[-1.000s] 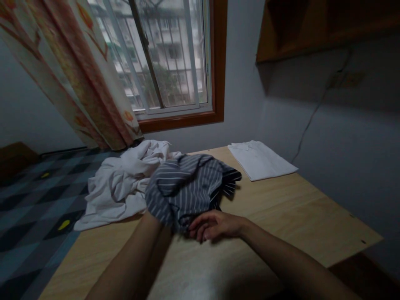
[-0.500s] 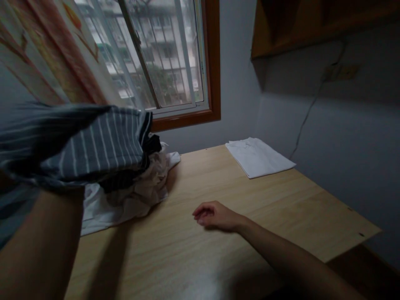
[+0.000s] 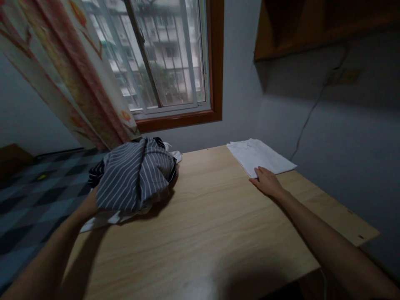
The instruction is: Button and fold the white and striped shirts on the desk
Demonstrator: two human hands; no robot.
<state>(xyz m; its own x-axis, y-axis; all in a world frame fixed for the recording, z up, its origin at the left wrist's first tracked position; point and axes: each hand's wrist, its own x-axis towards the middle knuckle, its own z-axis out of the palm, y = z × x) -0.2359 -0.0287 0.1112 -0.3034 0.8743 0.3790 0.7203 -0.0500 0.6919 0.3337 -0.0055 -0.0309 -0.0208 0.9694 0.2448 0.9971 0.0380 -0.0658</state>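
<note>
A grey garment with white stripes [image 3: 125, 175] lies bunched on top of a pile of clothes at the left of the table. My left hand [image 3: 90, 205] reaches in at the garment's near left side, its fingers hidden by the cloth. White cloth [image 3: 103, 220] shows from under the pile. At the back right lies a folded white shirt [image 3: 265, 155], flat and neat. My right hand [image 3: 267, 181] rests at the shirt's near edge, fingers stretched over its corner and thumb apart.
The light wooden table [image 3: 193, 225] has its right corner towards the wall. Beyond its left side is a checked cloth surface [image 3: 25, 208]. A curtain [image 3: 84, 91] hangs by the window [image 3: 168, 62]. A wooden shelf [image 3: 290, 41] juts out at upper right, with a cable [image 3: 308, 116] below.
The striped garment has come down from the raised left arm onto the pile. My left hand is lower. My right hand has moved right and away from me, from bare table to the folded shirt.
</note>
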